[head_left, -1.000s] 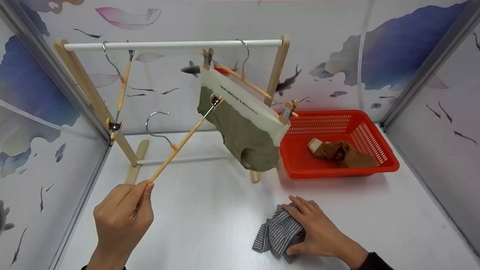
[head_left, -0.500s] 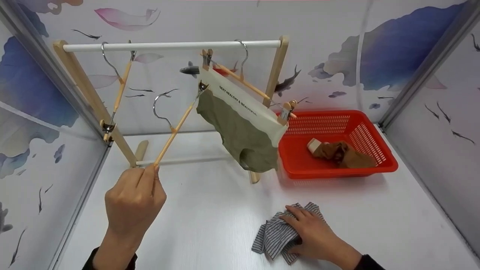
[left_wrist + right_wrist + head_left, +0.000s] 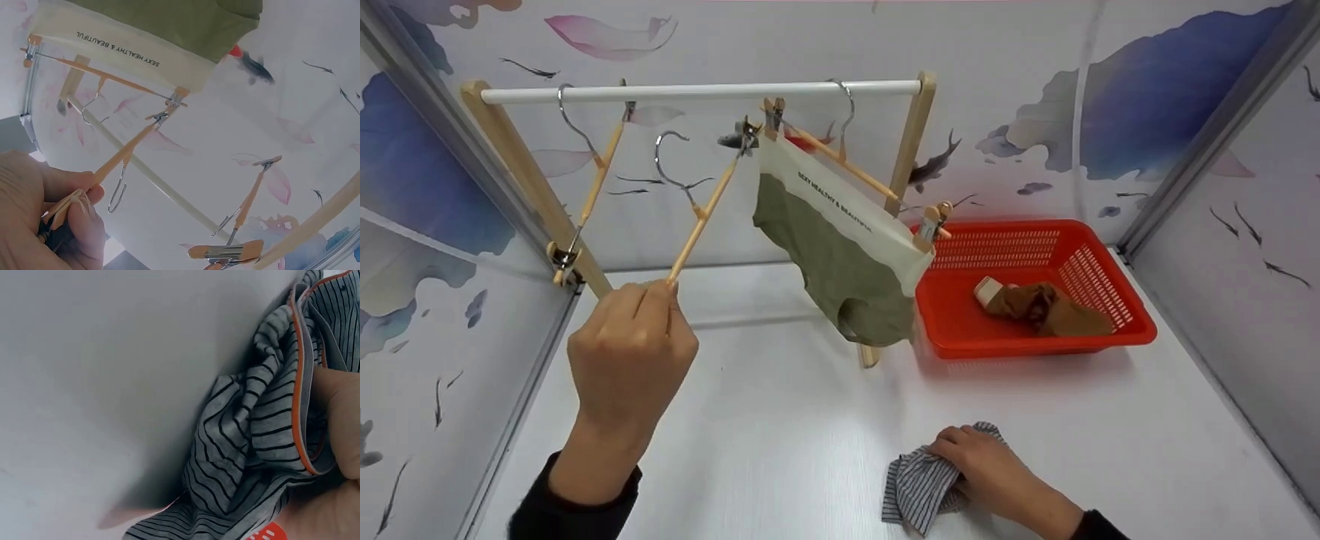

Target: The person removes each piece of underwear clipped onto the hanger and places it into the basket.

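Note:
My left hand [image 3: 634,352] grips one end of a wooden clip hanger [image 3: 703,212], also seen in the left wrist view as a slanting stick [image 3: 126,149] with a metal hook. That hook is apart from the white rail [image 3: 697,91]. Low on the right, my right hand [image 3: 997,476] holds a crumpled grey garment with dark stripes [image 3: 919,484] against the table. An orange-trimmed edge shows on the striped garment [image 3: 270,433] in the right wrist view, with fingers partly hidden in its folds. Green-and-cream briefs [image 3: 840,240] hang from a clip hanger on the rail.
A bare clip hanger [image 3: 601,172] hangs at the left of the wooden rack [image 3: 911,142]. Behind my right hand stands a red plastic basket [image 3: 1035,349] with a brown garment [image 3: 1046,309] in it. Patterned walls enclose the white table [image 3: 765,420].
The left hand has risen, lifting the hanger towards the rail and away from the front of the briefs. My right hand's fingers have drawn in on the striped garment, which is more bunched.

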Demonstrator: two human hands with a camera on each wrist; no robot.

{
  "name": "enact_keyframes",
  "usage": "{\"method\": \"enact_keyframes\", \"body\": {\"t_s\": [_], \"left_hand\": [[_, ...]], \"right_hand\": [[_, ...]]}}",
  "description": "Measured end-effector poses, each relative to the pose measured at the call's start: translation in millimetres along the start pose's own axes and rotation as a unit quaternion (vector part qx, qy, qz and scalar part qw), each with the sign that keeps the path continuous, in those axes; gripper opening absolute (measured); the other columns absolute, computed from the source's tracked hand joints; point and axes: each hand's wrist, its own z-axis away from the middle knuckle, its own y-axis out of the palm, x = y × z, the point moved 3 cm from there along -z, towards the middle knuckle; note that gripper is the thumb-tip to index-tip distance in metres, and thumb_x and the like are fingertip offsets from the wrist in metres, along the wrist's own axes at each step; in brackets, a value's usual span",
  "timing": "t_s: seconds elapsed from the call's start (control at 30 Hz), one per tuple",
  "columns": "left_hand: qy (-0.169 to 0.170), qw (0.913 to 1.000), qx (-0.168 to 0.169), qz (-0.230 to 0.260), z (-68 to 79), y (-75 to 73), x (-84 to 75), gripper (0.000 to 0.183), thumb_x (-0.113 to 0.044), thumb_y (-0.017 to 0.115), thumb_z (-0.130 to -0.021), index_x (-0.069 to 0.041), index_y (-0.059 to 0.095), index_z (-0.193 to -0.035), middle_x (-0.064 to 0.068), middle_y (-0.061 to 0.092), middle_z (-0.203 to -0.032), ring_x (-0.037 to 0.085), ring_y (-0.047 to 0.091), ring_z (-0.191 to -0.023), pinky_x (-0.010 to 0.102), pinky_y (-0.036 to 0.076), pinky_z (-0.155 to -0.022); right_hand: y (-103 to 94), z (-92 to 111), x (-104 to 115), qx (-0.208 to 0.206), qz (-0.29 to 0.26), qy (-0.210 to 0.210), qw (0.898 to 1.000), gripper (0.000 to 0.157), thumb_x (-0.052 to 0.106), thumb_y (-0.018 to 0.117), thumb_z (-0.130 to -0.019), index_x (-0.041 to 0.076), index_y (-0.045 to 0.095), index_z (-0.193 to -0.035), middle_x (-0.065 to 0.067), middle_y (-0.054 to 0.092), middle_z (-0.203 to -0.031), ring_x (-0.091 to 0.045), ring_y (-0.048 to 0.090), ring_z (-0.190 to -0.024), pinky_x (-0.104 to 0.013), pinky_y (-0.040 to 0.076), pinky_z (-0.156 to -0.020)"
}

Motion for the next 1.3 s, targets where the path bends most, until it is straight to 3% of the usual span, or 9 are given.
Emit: {"method": "enact_keyframes", "body": {"t_s": [0.27,0.5,0.6,0.8,0.93,1.03,1.13,1.3], "left_hand": [[-0.025,0.9997,0.005,-0.003,-28.8,2.2,5.2,0.011,0.011,0.064,-0.09,0.015,0.074,-0.086,0.02,0.052,-0.059,0.033,0.045,-0.043,0.042,0.036,-0.037],[-0.042,0.999,0.011,-0.012,-51.1,17.0,8.5,0.014,0.008,0.066,-0.093,0.015,0.073,-0.084,0.021,0.054,-0.06,0.035,0.045,-0.044,0.043,0.034,-0.038],[-0.044,0.9988,0.017,-0.012,-59.1,25.3,9.2,0.017,0.008,0.065,-0.093,0.015,0.072,-0.08,0.019,0.052,-0.058,0.034,0.043,-0.043,0.038,0.027,-0.039],[-0.058,0.9978,0.023,-0.021,-63.7,37.1,15.0,0.018,0.008,0.064,-0.091,0.014,0.071,-0.074,0.019,0.053,-0.058,0.033,0.041,-0.042,0.034,0.017,-0.044],[-0.054,0.9975,0.037,-0.028,-62.0,40.8,16.7,0.018,0.008,0.065,-0.091,0.013,0.071,-0.076,0.02,0.054,-0.059,0.031,0.042,-0.042,0.034,0.02,-0.042],[-0.053,0.9972,0.048,-0.024,-59.5,43.1,16.6,0.019,0.007,0.065,-0.092,0.014,0.07,-0.076,0.02,0.054,-0.059,0.033,0.044,-0.043,0.038,0.028,-0.038],[-0.055,0.9967,0.057,-0.017,-56.9,44.6,16.8,0.018,0.009,0.065,-0.092,0.016,0.07,-0.077,0.021,0.055,-0.06,0.034,0.047,-0.045,0.042,0.036,-0.039],[-0.058,0.9962,0.064,-0.013,-52.6,47.0,18.0,0.018,0.009,0.065,-0.093,0.016,0.071,-0.078,0.022,0.055,-0.06,0.034,0.047,-0.045,0.044,0.039,-0.039]], "right_hand": [[-13.7,3.1,0.8,-0.014,-0.055,0.017,0.998,0.045,-0.015,0.081,-0.075,0.011,0.075,-0.112,-0.001,0.069,-0.105,-0.02,0.066,-0.095,-0.044,0.061,-0.085],[-31.3,3.8,5.1,-0.033,-0.072,0.04,0.996,0.049,-0.018,0.08,-0.075,0.009,0.074,-0.115,-0.002,0.069,-0.113,-0.022,0.068,-0.102,-0.045,0.06,-0.091],[-43.2,5.8,8.0,-0.047,-0.081,0.048,0.994,0.053,-0.02,0.08,-0.073,0.01,0.073,-0.116,-0.002,0.069,-0.116,-0.022,0.068,-0.104,-0.047,0.059,-0.092],[-69.8,9.9,9.3,-0.078,-0.103,0.046,0.991,0.058,-0.027,0.076,-0.069,0.011,0.073,-0.114,-0.002,0.068,-0.119,-0.023,0.068,-0.106,-0.049,0.059,-0.092],[-86.9,11.3,6.4,-0.113,-0.115,0.052,0.986,0.064,-0.03,0.077,-0.066,0.012,0.073,-0.114,-0.001,0.068,-0.12,-0.023,0.068,-0.106,-0.048,0.059,-0.091],[-98.6,12.4,4.9,-0.144,-0.109,0.05,0.982,0.068,-0.03,0.081,-0.062,0.013,0.073,-0.113,0.0,0.068,-0.121,-0.022,0.068,-0.105,-0.043,0.06,-0.092],[-109.5,13.2,4.2,-0.173,-0.095,0.041,0.979,0.068,-0.027,0.086,-0.06,0.013,0.074,-0.113,-0.002,0.069,-0.121,-0.024,0.069,-0.105,-0.031,0.057,-0.096],[-128.7,12.0,-1.5,-0.216,-0.094,0.047,0.971,0.06,-0.021,0.09,-0.062,0.01,0.075,-0.112,-0.004,0.07,-0.12,-0.026,0.068,-0.105,-0.009,0.041,-0.101]]}}
